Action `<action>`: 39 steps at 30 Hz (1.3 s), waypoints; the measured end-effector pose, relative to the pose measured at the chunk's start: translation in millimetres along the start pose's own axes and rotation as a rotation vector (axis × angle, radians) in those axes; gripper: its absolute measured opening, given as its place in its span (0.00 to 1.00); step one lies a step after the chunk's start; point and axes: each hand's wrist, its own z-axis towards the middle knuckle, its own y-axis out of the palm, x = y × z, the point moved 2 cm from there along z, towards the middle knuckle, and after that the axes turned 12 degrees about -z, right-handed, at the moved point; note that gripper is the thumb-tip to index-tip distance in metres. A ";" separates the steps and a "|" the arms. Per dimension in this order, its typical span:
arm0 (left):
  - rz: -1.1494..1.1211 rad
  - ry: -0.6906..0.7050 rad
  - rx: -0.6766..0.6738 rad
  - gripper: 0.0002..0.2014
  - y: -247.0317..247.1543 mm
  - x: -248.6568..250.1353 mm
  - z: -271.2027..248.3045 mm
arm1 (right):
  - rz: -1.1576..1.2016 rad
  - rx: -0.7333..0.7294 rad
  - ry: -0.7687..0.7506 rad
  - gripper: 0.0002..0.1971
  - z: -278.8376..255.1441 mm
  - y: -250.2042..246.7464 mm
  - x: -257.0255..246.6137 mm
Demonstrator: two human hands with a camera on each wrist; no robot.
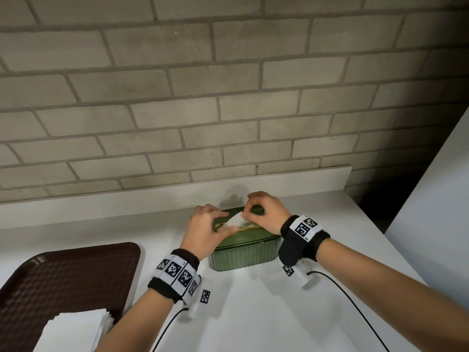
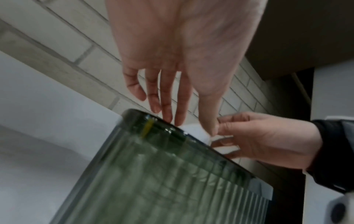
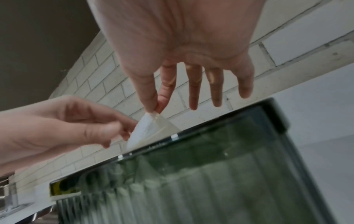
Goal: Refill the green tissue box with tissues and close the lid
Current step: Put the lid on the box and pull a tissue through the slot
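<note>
The green tissue box (image 1: pixel 243 252) is set on the white counter (image 1: pixel 253 313) close to the brick wall (image 1: pixel 228 97), its ribbed, translucent sides showing pale tissue inside, and its lid (image 1: pixel 256 212) appears to be seated on top. A white tissue (image 1: pixel 236 221) is drawn up through the slot in the lid. Its tip is pinched between the thumb and forefinger of the right hand (image 1: pixel 266 212), with the other fingers spread loosely above the box. The lower edge of the sheet is nipped by the thumb of the left hand (image 1: pixel 205 229), and the straight fingers are laid on the lid. The sheet is judged to be very light, soft and easily torn, so it is best taken near a corner with a gentle pinch and pulled straight up. The box looks rigid and smooth, perhaps slippery, and is best steadied from above or by its ribbed sides. To the left, a brown tray (image 1: pixel 63 275) is seen with a stack of white tissues (image 1: pixel 76 329) on it, well apart from the box.
</note>
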 end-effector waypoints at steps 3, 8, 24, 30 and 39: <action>0.091 0.000 -0.108 0.12 7.8 9.2 9.2 | 0.047 0.025 -0.060 0.06 2.7 -3.0 -9.6; -0.147 -0.016 -0.028 0.09 6.2 16.3 15.8 | 0.138 -0.067 -0.083 0.19 -0.3 -10.6 -5.0; -0.253 0.001 0.106 0.03 1.7 22.0 24.4 | 0.048 0.143 0.060 0.03 -22.4 1.3 31.9; -0.213 -0.061 0.051 0.13 0.3 2.3 15.2 | 0.023 0.165 0.024 0.05 -23.1 -3.2 31.1; -0.199 -0.135 0.080 0.28 -18.0 -13.0 -5.7 | -0.035 0.135 0.027 0.31 -30.8 -2.0 31.3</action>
